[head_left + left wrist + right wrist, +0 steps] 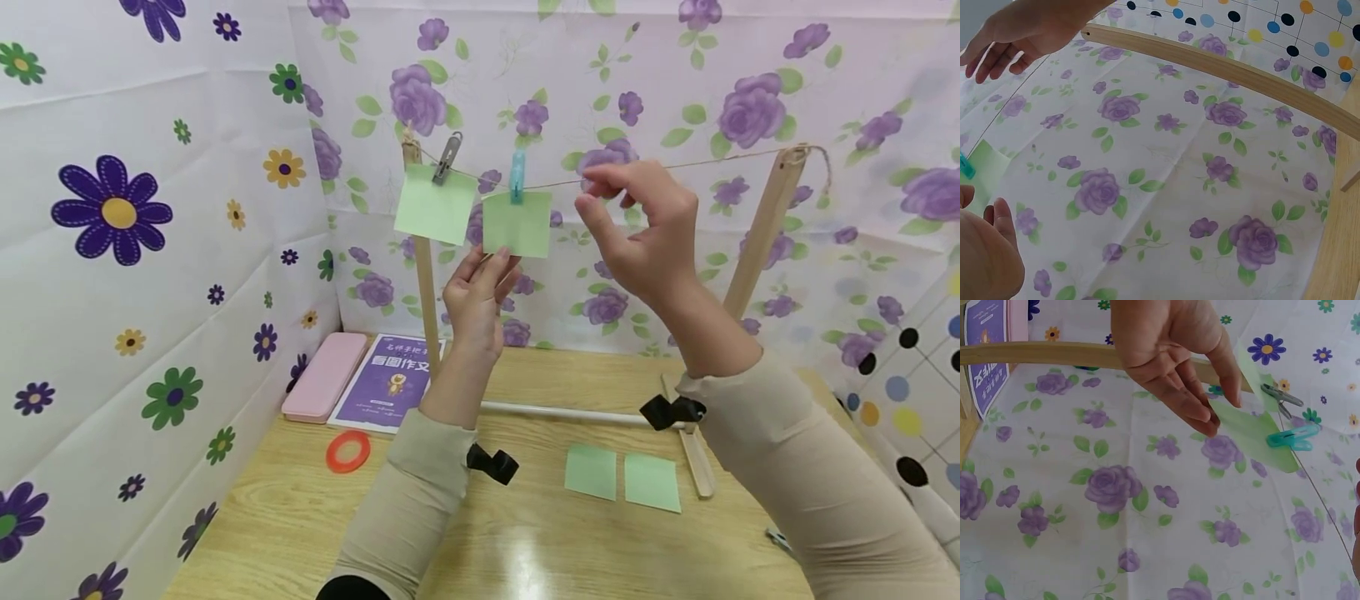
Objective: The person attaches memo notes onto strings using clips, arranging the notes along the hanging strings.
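My left hand [480, 296] is at the lower edge of a green sticky note [517, 223], its thumb in front and fingers behind, pinching the edge. A light-blue clothespin [517, 177] clips this note to a thin string [720, 158]. Left of it, a second green note [435, 204] hangs tilted from a grey clothespin [447, 158]. My right hand [651, 225] is raised beside the string, to the right of the blue clothespin, thumb and forefinger apart with nothing between them. The right wrist view shows the blue clothespin [1293, 437] on the note's top edge.
Wooden posts [765, 229] hold the string, with a white rod [570, 412] low between them. Two green notes [591, 472] lie on the table [525, 542]. A pink case [326, 377], purple booklet [386, 383] and red ring [348, 452] are at left.
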Action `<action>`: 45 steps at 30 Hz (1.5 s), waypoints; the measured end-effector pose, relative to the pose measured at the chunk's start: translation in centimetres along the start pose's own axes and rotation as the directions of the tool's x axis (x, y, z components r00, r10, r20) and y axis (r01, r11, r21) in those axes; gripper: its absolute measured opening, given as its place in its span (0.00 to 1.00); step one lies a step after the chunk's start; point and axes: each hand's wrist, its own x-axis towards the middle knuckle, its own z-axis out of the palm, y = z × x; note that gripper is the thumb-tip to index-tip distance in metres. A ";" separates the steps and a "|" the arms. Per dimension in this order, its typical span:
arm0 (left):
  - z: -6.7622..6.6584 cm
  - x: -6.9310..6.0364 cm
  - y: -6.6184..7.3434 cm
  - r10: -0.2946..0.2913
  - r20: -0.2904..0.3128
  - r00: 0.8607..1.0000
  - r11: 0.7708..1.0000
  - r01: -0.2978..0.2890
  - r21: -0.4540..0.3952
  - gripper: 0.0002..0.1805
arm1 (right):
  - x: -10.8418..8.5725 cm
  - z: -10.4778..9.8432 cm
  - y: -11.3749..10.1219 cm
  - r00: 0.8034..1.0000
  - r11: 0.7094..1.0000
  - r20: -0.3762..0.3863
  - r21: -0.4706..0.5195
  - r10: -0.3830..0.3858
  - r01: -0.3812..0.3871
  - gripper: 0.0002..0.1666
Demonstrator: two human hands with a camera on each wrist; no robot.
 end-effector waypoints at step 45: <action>-12.0 -6.1 -3.7 -0.115 0.237 0.965 0.643 -0.110 0.758 0.19 | -23.9 -13.4 -0.4 0.774 0.832 0.312 -0.282 0.550 -0.478 0.18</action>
